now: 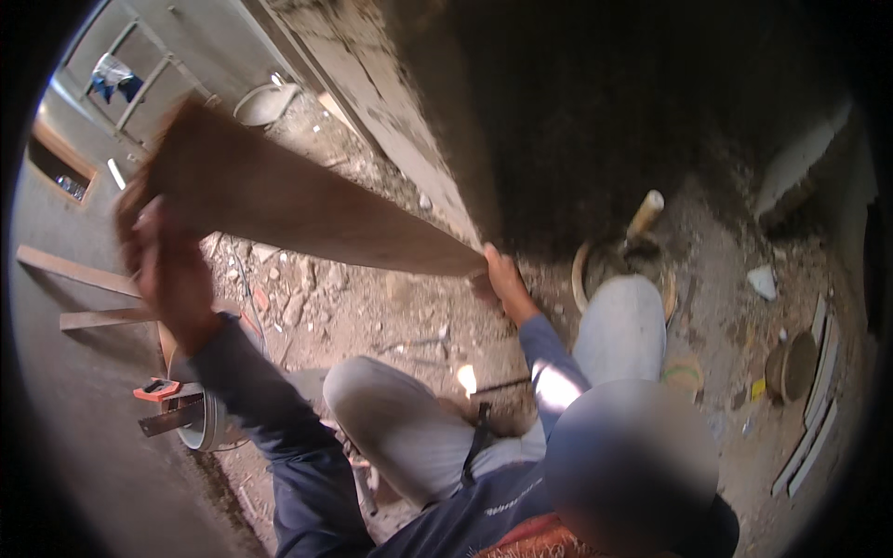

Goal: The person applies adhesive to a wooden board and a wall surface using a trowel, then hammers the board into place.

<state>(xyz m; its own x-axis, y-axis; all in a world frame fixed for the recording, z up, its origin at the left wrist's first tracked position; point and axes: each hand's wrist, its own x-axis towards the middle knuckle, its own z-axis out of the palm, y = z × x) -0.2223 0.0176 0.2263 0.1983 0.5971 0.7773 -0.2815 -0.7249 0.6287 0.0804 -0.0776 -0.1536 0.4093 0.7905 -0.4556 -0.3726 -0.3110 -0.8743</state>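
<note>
A long, flat wooden board [307,205] is held up off the ground, slanting from upper left toward the middle. My left hand [172,270], somewhat blurred, grips the wide end of the board, which looks larger and closer. My right hand [505,284] is closed round its far narrow end, beside the corner of a rough wall edge [419,139]. Part of my right fingers is hidden behind the wood. Under the board lies ground strewn with rubble [307,288].
Right of my right hand stands a round bowl [579,279] with a light-handled tool [646,214] in it. A bucket [216,423] with an orange-handled tool [156,389] is at left. Timber pieces [79,270] lean nearby. A brown round container [791,367] and pale strips [819,409] lie right.
</note>
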